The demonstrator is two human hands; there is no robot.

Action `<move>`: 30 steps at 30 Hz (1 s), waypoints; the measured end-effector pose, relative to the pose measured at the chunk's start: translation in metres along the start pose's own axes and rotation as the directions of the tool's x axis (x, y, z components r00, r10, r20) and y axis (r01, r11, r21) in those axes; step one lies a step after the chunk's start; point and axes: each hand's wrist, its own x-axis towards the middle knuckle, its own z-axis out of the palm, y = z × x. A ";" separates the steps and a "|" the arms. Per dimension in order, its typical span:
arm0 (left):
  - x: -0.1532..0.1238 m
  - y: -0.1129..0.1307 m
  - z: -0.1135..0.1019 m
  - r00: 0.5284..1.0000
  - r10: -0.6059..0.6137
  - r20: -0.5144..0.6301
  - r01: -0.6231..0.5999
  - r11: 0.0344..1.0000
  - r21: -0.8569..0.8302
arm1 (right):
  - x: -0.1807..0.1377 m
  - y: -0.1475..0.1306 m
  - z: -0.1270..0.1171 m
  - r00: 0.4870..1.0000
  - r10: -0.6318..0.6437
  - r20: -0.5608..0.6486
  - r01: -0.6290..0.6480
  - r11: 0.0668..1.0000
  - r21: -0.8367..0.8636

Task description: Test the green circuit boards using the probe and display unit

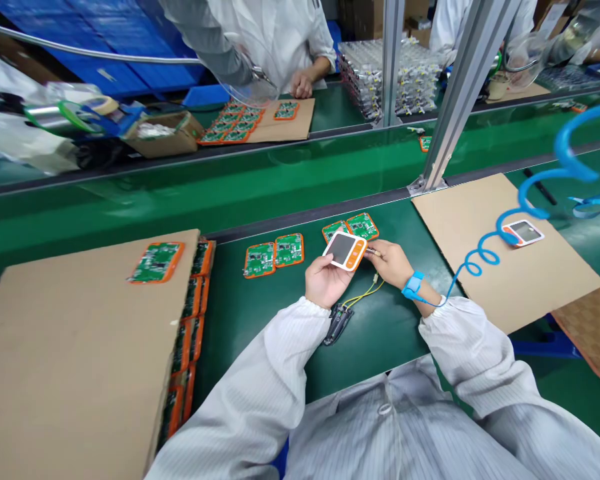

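My left hand (326, 281) is closed round a white and orange handheld device (347, 251) with a grey screen and orange buttons, screen side up. At its right edge, my right hand (393, 263) pinches a small thin piece, too small to make out, against or close to the device. Just below the right fingers, yellow wires (363, 295) with a small pale connector run down to a black battery case (339, 323) on the green bench. A blue wrist strap (413, 285) circles my right wrist. Behind the device lie two orange-framed green circuit boards (363, 226), one partly hidden.
Two more circuit boards (275, 255) lie to the left. A cardboard sheet (80, 333) with one board covers stacked boards (193, 320). On the right cardboard (510, 280) rests another device (523, 233), under a blue coiled cord (485, 257). A metal post (460, 100) and co-workers stand beyond.
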 end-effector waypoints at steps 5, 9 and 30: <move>-0.002 0.003 0.001 0.996 0.081 0.035 -0.082 0.996 0.043 | 0.000 0.002 -0.004 1.000 0.016 0.025 -0.014 0.997 -0.078; -0.001 0.012 -0.003 0.994 0.101 0.030 -0.094 0.978 -0.188 | -0.003 0.004 -0.001 1.000 0.006 -0.003 -0.006 0.996 -0.093; 0.015 -0.001 -0.014 0.914 0.405 -0.029 -0.363 0.846 0.391 | -0.006 -0.015 -0.007 0.983 -0.132 -0.129 0.110 0.980 -0.163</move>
